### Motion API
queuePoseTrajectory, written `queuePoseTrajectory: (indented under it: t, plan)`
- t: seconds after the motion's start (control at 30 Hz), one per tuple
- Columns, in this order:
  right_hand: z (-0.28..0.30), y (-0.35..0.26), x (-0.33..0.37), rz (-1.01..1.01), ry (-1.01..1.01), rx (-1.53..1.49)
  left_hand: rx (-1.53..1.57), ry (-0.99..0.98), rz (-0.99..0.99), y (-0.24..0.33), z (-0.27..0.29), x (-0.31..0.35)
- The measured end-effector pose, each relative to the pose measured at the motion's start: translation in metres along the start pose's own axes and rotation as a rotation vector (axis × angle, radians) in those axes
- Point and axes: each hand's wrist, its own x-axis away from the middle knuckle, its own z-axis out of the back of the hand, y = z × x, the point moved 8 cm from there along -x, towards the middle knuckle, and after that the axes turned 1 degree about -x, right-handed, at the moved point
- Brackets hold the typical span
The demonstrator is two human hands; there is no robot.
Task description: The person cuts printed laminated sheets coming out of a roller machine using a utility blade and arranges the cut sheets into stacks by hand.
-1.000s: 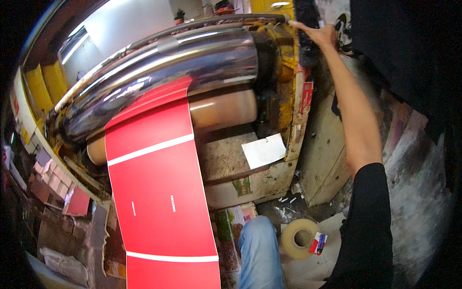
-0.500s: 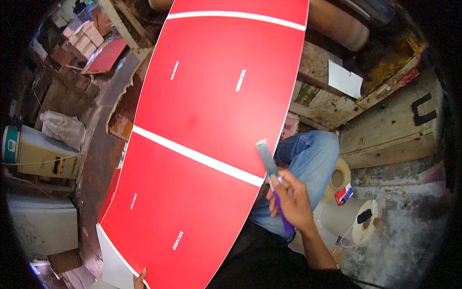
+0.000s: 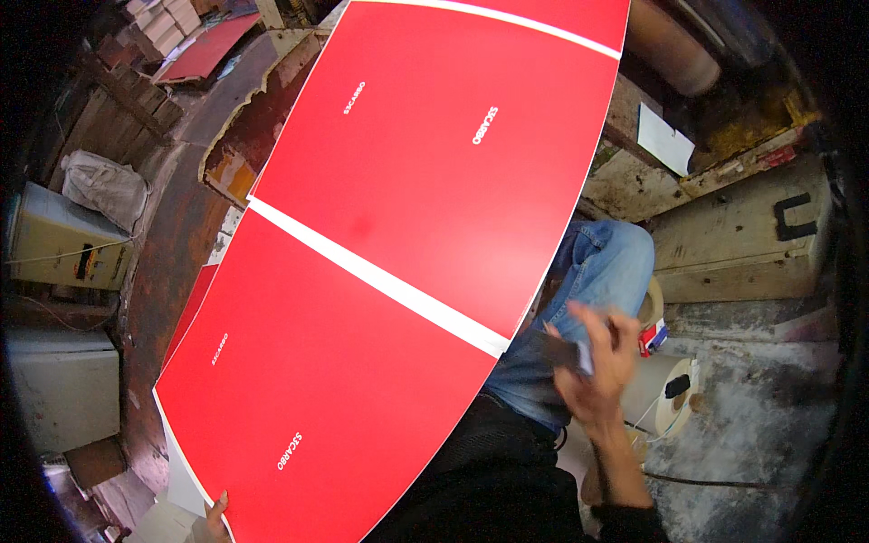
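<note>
Item one, the long red sheet (image 3: 416, 208): it runs from the top edge down to the lower left, in front of you and partly above your lap, glossy, crossed by a white band (image 3: 376, 276) at mid-length and by another near the top, with four small white printed marks and one dark smudge. Item two, your left hand (image 3: 215, 523): at the sheet's lower left edge, thumb side over the rim, gripping it; the rest is cut off or hidden. Item three, your right hand (image 3: 602, 376): off the sheet's right edge, above your jeans leg (image 3: 602, 262), blurred, fingers partly bent round a flat dark blade tool (image 3: 557, 353) — its outline too smeared to read in full. Right of the leg: a pale yellowish roll (image 3: 651, 300), a small red, white and blue packet (image 3: 653, 338) just beside it, and a white roll (image 3: 644, 385) with a black object (image 3: 677, 386) at its end. Farther up on the right: a pale box (image 3: 733, 240) with a black bracket shape, a white card (image 3: 665, 140) and a tan roller (image 3: 670, 45). On the left: a grey-white sack (image 3: 104, 190), a pale cabinet (image 3: 68, 235) and stacked pale blocks (image 3: 172, 20).
</note>
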Motion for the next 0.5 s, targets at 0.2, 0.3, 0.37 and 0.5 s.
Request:
queuePoseTrajectory:
  t: [0.2, 0.3, 0.37, 0.5]
  plan:
    - [-0.053, -0.045, -0.017, 0.720, -0.268, 0.081, 0.079, -0.012, -0.121, -0.004, 0.025, 0.019]
    - [-0.027, -0.039, -0.065, 0.646, -0.194, -0.151, 0.134, 0.020, -0.172, -0.010, 0.034, 0.024]
    - [0.003, -0.047, -0.107, 0.534, -0.184, -0.252, 0.200, 0.090, -0.185, -0.021, 0.042, 0.028]
    - [0.021, -0.065, -0.115, 0.483, -0.160, -0.298, 0.352, 0.191, -0.173, -0.054, 0.042, -0.020]
